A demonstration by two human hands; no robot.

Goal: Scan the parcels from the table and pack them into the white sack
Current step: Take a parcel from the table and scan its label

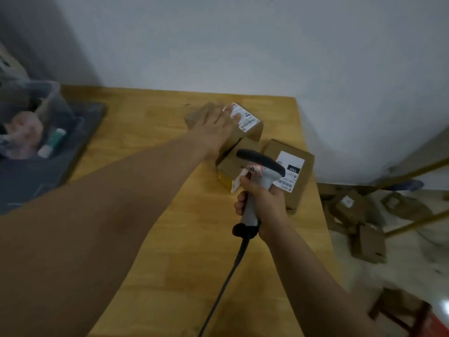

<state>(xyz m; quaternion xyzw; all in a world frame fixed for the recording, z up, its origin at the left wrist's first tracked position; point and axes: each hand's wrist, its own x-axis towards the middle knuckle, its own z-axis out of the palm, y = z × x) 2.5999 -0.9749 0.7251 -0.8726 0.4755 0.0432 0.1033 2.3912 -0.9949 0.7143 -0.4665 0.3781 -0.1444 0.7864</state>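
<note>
Parcels (273,148) on table (150,113): three

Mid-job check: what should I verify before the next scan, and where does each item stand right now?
1. Scanner held: ok. The right hand grips the scanner by its handle.
2. Parcel gripped: not ok. The left hand lies flat on the far parcel and does not grip it.
3. Label exposed: ok. Its label faces up, though the hand reaches its edge.
4. Scanner aimed at that label: cannot tell.
5. Sack ready: cannot tell; the white sack is out of view.
</note>
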